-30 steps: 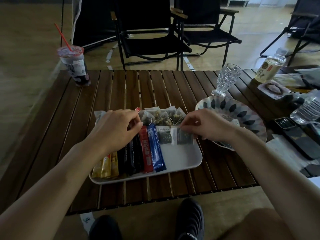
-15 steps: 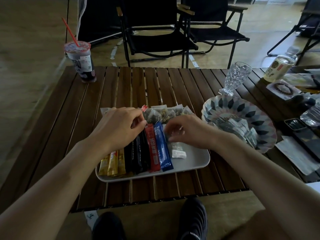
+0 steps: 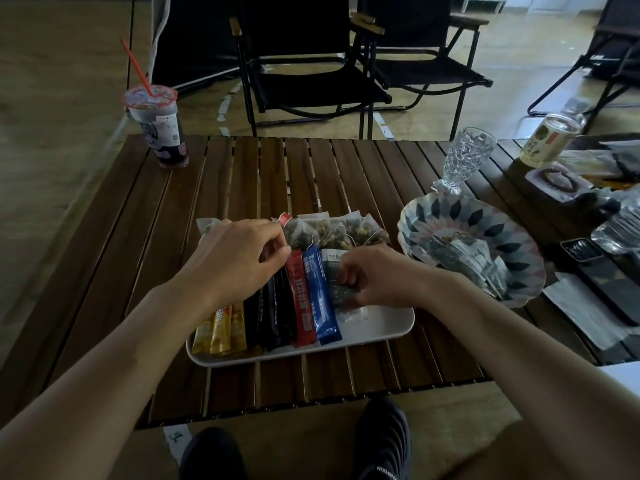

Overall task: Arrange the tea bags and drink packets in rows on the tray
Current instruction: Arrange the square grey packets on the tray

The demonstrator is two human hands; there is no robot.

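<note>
Tray (image 3: 381,336): white, oblong, on the worktop (image 3: 242,174) near its front edge.
Sticks: side by side on the tray's left half, lengthwise front to back. From the left: yellow sticks (image 3: 220,329), black sticks (image 3: 270,317), red stick (image 3: 303,306), blue stick (image 3: 320,299), each touching the next.
Tea bags (image 3: 332,230): in a row along the tray's far edge, clear pouches with dried bits inside, overlapping one another.
Red tag (image 3: 284,220): at the left part of that row.
Left hand (image 3: 235,258): over the far ends of the black sticks, back upward, fingers curled down, tips by the top of the red stick. Cannot tell whether gripping or merely touching.
Right hand (image 3: 374,275): just right of the blue stick, fingers curled, pinching a grey packet (image 3: 341,294) low over the tray.
Pale packet (image 3: 330,256): flat on the tray, just beyond the right hand, beside the blue stick.
Sachet (image 3: 353,313): small, clear, flat on the tray just in front of the right hand.
Bowl (image 3: 450,216): patterned, right of the tray and near it, with loose packets (image 3: 460,258) heaped inside.
Glass (image 3: 465,157): cut, upright, just beyond the bowl.
Cup (image 3: 157,128): lidded, with a red straw, at the worktop's far left corner, well apart from the tray.
Right end of worktop: bottle (image 3: 550,136), phone (image 3: 581,249), other small items too blurred to name.
Chairs (image 3: 311,64): black, folding, on the floor beyond the worktop.
Shoes (image 3: 381,441): black, on the floor below the worktop's front edge.
</note>
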